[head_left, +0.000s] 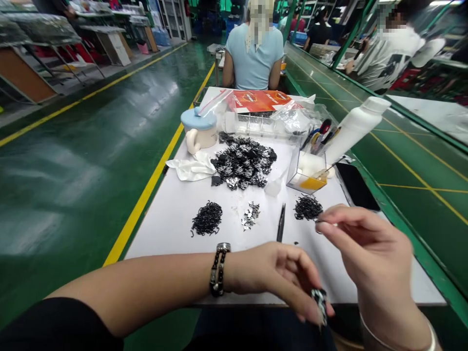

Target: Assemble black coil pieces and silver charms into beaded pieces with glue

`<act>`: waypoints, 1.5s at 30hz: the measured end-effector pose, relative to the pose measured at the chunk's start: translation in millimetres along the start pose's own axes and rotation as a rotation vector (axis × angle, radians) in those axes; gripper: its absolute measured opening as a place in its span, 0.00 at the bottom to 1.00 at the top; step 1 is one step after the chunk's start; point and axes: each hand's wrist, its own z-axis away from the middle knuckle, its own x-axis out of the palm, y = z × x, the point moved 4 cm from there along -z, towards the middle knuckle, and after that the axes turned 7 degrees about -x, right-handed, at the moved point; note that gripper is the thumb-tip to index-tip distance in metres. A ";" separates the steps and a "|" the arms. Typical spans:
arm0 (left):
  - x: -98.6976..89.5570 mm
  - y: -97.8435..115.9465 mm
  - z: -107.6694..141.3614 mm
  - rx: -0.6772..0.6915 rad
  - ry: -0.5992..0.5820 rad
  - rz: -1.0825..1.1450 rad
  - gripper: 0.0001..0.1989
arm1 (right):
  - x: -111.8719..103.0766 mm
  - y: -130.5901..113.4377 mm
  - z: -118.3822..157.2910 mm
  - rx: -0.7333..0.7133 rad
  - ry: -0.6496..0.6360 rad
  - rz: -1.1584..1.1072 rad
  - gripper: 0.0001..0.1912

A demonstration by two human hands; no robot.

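Near the table's front edge, my left hand is closed on a small black-and-silver piece, gripped between thumb and fingers. My right hand is raised at the right, thumb and forefinger pinched together. A dark speck shows at those fingertips, too small to name. Just behind them lies a pile of small black curved pieces. Black tweezers rest on the table beyond my left hand. A similar pile of black curved pieces and some small silver pieces lie further left.
A large heap of black-and-silver pieces occupies the white table's middle. Around it are a lidded mug, a crumpled tissue, a clear holder, a white bottle and a phone. A person in light blue sits ahead.
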 end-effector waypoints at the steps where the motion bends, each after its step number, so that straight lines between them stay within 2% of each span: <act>1: -2.1 4.9 0.0 0.059 0.051 0.026 0.20 | -8.2 -3.7 6.5 0.024 0.075 -0.066 0.07; 2: -4.4 9.1 -0.1 0.114 0.100 0.047 0.20 | -12.6 -7.0 13.1 0.040 0.106 -0.119 0.08; 4: -8.4 14.3 -0.6 0.185 0.170 0.072 0.20 | -12.4 -12.4 24.9 0.043 0.063 -0.191 0.09; 8: -9.8 16.2 -1.6 0.220 0.177 0.070 0.19 | -1.8 -16.3 38.5 0.000 -0.048 -0.200 0.11; 18: -8.0 12.9 -1.5 0.182 0.165 0.012 0.17 | 6.6 -19.9 40.4 -0.044 0.002 -0.060 0.09; 28: -9.8 12.0 -1.3 0.136 0.205 -0.030 0.17 | 1.8 -24.6 40.8 -0.229 -0.132 0.027 0.17; 37: -9.3 6.4 -2.0 0.119 0.121 -0.018 0.17 | 2.5 -18.4 44.9 -0.211 -0.135 -0.120 0.11; 45: -5.0 1.0 -3.4 0.092 0.114 0.034 0.18 | 4.9 -20.0 45.6 -0.243 -0.119 -0.092 0.08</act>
